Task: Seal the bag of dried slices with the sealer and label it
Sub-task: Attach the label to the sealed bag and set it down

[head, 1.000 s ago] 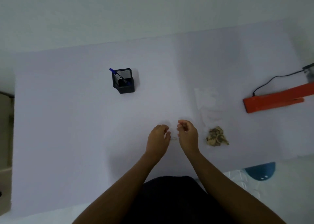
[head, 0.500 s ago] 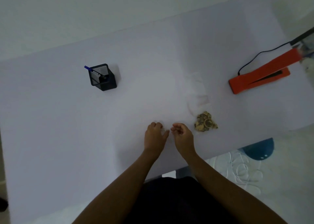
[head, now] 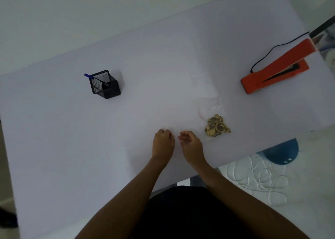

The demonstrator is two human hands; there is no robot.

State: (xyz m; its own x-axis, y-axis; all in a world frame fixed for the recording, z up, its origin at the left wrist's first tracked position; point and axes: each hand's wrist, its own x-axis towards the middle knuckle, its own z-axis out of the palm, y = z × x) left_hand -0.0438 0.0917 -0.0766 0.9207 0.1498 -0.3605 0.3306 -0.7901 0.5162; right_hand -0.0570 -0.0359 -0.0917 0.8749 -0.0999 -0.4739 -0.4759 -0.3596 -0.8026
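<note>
Fingers of both my hands are curled inward, low in the middle of the view, over a white table [head: 54, 148]. Whether they pinch anything I cannot tell; whatever might sit between them is too small and pale to make out.

Going from left to right: a black mesh cup [head: 105, 84] stands well to the left, far from my hands, with a blue pen [head: 89, 75] leaning out of its upper left corner. Next comes my left hand [head: 163, 144], knuckles up, fingers tucked under, resting on or just above the table. Just beside it, with a narrow gap between them, is my right hand [head: 191, 145], turned more on its side, fingers bent toward the left hand.

Right of that hand, near but apart, lies the clear bag [head: 211, 110], flat on the table and hard to see against the white. Its dried slices [head: 216, 125], tan and brown, are bunched at the end nearest me. Its mouth points away from me.

Far right, well apart from the bag, sits the orange sealer [head: 275, 72], its arm raised, with a black cord [head: 268, 55] running off behind it.
</note>
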